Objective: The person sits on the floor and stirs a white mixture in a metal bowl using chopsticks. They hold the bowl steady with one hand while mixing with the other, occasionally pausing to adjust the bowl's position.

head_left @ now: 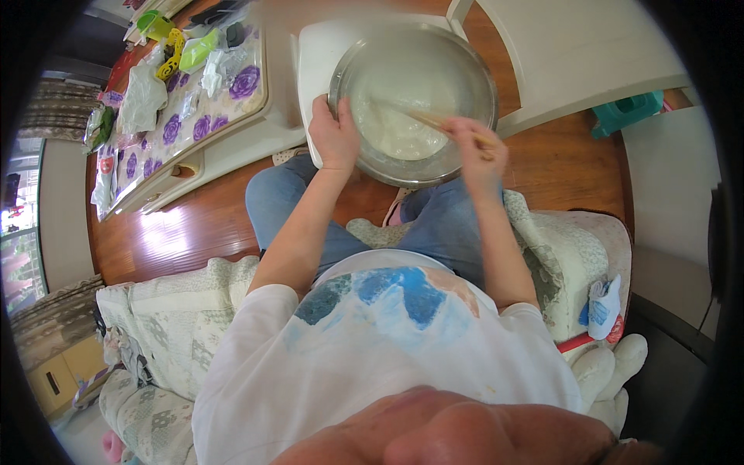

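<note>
We have a wide metal bowl (474, 81) between our two hands, standing on a white surface (314, 58) just ahead of our knees. Inside it, between the grips, lies a wet, whitish mixture (399, 139). Our left hand (335, 133) is part-curled on the bowl's near-left side, thumb at the rim and fingers along the outside. Our right hand (476, 149), blurred, is closed around wooden chopsticks (426, 118), their tips angled left and down into the mixture. Below both grips are our jeans-clad legs (288, 203). Well to the left of the left grip, a white plastic bag (145, 99) lies on a table (245, 81) patterned with purple flowers; beyond the right grip, we see a teal plastic object (632, 112).
</note>
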`<state>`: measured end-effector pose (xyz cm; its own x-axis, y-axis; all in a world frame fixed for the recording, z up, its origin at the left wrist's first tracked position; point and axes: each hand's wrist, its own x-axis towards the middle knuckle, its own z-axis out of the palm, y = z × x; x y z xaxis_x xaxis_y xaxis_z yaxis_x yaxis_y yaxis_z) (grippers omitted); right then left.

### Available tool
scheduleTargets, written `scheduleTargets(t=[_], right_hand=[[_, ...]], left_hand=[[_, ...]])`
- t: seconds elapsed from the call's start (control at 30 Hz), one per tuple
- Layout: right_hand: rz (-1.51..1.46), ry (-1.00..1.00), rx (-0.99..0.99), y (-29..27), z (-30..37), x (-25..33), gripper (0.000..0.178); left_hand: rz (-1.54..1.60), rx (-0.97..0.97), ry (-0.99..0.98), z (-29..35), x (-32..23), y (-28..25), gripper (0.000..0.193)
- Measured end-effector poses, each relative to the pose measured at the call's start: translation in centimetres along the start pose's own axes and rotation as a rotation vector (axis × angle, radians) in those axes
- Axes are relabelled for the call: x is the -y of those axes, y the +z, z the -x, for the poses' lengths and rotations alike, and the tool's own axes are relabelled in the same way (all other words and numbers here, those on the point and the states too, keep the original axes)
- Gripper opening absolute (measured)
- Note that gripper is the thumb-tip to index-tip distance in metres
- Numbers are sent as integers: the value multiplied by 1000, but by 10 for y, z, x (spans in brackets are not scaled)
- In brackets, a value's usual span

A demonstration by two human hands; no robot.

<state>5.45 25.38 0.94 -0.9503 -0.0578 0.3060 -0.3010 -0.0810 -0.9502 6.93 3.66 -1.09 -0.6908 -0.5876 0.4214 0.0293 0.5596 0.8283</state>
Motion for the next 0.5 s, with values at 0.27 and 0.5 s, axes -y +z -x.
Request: scheduleTargets(t=[0.27,0.5], right_hand=[[76,-108,-160,4,-36,-13,14],[-20,134,212,-14,-8,-4,15]], left_hand=[[-49,18,86,0,-8,3,20],[-43,-1,3,-4,3,-1,18]])
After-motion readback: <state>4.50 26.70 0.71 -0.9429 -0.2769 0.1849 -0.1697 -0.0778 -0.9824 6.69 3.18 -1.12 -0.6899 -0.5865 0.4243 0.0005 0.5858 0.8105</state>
